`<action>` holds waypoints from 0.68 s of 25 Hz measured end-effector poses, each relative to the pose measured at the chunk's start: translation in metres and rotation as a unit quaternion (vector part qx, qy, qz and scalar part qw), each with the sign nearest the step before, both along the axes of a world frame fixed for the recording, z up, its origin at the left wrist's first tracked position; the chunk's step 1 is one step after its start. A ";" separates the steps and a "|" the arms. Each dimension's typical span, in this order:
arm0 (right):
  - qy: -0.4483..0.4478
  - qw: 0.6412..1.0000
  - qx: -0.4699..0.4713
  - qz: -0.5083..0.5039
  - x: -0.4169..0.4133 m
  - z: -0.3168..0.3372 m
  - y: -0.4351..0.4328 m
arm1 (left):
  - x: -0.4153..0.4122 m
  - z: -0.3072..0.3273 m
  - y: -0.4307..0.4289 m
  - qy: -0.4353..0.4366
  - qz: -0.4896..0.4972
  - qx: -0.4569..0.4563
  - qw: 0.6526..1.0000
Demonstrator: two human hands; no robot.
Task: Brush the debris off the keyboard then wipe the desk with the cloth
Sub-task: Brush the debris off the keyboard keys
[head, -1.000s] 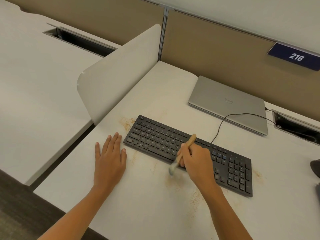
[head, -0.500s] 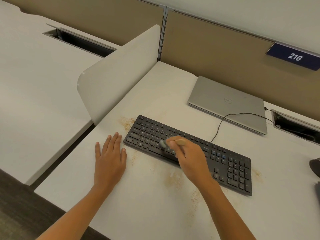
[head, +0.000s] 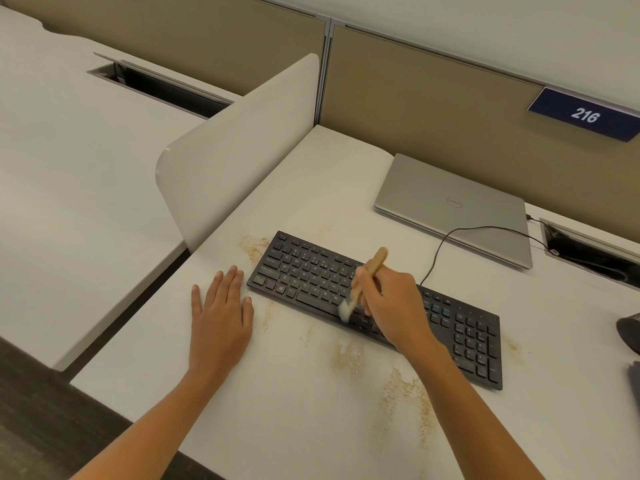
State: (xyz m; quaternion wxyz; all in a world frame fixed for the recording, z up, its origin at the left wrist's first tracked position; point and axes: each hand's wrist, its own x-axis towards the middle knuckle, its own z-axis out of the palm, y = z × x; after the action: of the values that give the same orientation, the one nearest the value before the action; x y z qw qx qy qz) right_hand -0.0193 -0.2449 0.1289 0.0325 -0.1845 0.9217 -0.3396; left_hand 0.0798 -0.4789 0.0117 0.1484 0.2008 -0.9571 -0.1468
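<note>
In the middle of the frame, a black keyboard lies slantwise on the pale desk, its left end toward the upper left and its number pad toward the lower right. The right hand is over the keyboard's middle, fingers curled round the wooden handle of a small brush. The handle tilts up toward the upper right. The pale bristles point down and left and meet the keys along the keyboard's near edge.

The left hand lies palm down on the desk just left of the keyboard's left end, fingers straight and close together, holding nothing (whether the thumb tip touches the keyboard's corner cannot be told).

Tan debris is scattered on the desk in patches. One sits beside the keyboard's upper left corner, one just below its near edge at centre, a longer streak runs toward the lower right, and a small patch lies to the right of the number pad.

In the upper right, a closed silver laptop rests near the back partition. A thin black cable curves from behind the keyboard across the laptop's near corner toward an open slot at the right. A rounded white divider stands along the desk's left side. A dark blue sign reading 216 hangs at the upper right. A dark object is cropped by the right edge.
</note>
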 end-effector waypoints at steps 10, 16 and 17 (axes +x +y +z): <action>-0.102 0.981 -0.047 -0.161 -0.013 -0.002 -0.030 | 0.000 0.001 -0.001 -0.001 -0.003 0.004 1.000; -0.152 0.981 -0.027 -0.115 0.005 -0.005 -0.033 | 0.000 0.001 0.001 0.002 -0.005 0.012 1.000; -0.103 0.986 -0.042 -0.127 0.006 -0.006 -0.031 | 0.000 0.001 0.001 0.003 -0.004 0.011 1.000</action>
State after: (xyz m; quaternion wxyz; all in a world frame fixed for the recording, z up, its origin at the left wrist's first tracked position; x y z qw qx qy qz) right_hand -0.0133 -0.2756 0.1230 0.0761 -0.0318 0.9145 -0.3961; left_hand 0.0795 -0.4782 0.0126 0.1483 0.1978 -0.9558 -0.1589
